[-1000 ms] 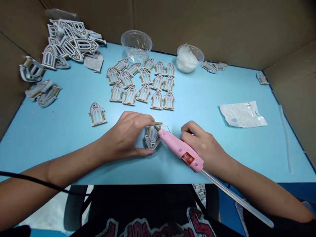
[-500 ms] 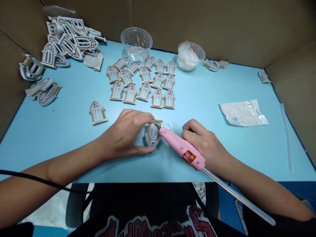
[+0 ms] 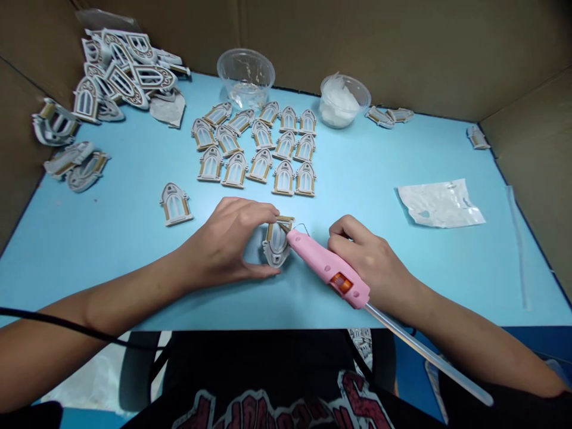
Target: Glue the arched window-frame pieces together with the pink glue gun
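Note:
My left hand (image 3: 230, 241) grips a small arched window piece (image 3: 277, 243) by its edges, between thumb and fingers. The piece is white and gold, with its pointed end towards me. My right hand (image 3: 369, 256) is closed around a pink hot glue gun (image 3: 324, 262), whose handle is mostly hidden by the fingers. The gun's metal nozzle is at the piece's far end, near my left fingertips; I cannot tell whether it touches. A clear glue stick (image 3: 429, 354) sticks out of the gun's back. To the left of my left hand lies a single window piece (image 3: 175, 204).
Several window pieces (image 3: 235, 170) lie in rows beyond my hands. At the back left is a heap of larger arched frames (image 3: 127, 86). Two clear tubs (image 3: 245, 74) stand at the back, one holding white material (image 3: 339, 101). A white plastic bag (image 3: 440, 204) and a loose glue stick (image 3: 518, 250) lie at right.
Almost nothing differs. Both hands, the window piece and the glue gun hold nearly the same places; the whole view has shifted very slightly.

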A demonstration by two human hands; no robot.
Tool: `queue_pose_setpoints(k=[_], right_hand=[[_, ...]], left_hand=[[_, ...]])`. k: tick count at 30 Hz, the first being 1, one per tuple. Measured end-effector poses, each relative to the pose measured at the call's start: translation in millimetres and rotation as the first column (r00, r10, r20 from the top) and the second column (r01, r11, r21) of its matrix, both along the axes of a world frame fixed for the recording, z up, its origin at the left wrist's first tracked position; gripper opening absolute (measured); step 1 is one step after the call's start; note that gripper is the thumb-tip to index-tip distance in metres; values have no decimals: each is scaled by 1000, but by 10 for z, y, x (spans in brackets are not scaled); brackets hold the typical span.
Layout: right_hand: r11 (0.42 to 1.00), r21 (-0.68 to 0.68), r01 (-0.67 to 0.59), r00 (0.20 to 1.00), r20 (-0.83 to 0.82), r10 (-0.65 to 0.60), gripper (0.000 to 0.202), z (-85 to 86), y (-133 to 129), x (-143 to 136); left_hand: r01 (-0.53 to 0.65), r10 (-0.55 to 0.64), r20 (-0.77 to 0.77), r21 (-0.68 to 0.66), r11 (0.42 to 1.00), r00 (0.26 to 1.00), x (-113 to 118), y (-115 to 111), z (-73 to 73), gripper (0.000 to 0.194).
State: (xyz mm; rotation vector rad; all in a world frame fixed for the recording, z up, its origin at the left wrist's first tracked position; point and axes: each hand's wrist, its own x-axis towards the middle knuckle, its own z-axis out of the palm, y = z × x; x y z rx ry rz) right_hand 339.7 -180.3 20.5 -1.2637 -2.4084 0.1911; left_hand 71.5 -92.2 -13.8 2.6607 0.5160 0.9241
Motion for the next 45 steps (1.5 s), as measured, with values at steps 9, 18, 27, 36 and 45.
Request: queue_pose_setpoints(k=[9,18,27,36,45], right_hand=[[1000,20,5,1000,18,-6,25,43,8,3],[1000,10,18,1000,10,-18,25,24,2,22],[1000,-12,24,1000,-11,-24,24,42,13,6],[998,-58,32,999,-17,-33,19,19,-2,31],[998,-59,34,999,-33,-36,19,6,22,67]], left_hand=[[-17,17,2,8,1000,1000,-13,2,27,66],[-22,22,1,11,1000,1000,-3,-1,26,66],[-42,42,-1,9,999,999,-10,-5,22,61],[-42,41,18,43,998,999,-2,24,26,59],[-33,33,-6,36,999,999,-28,33,49,58]])
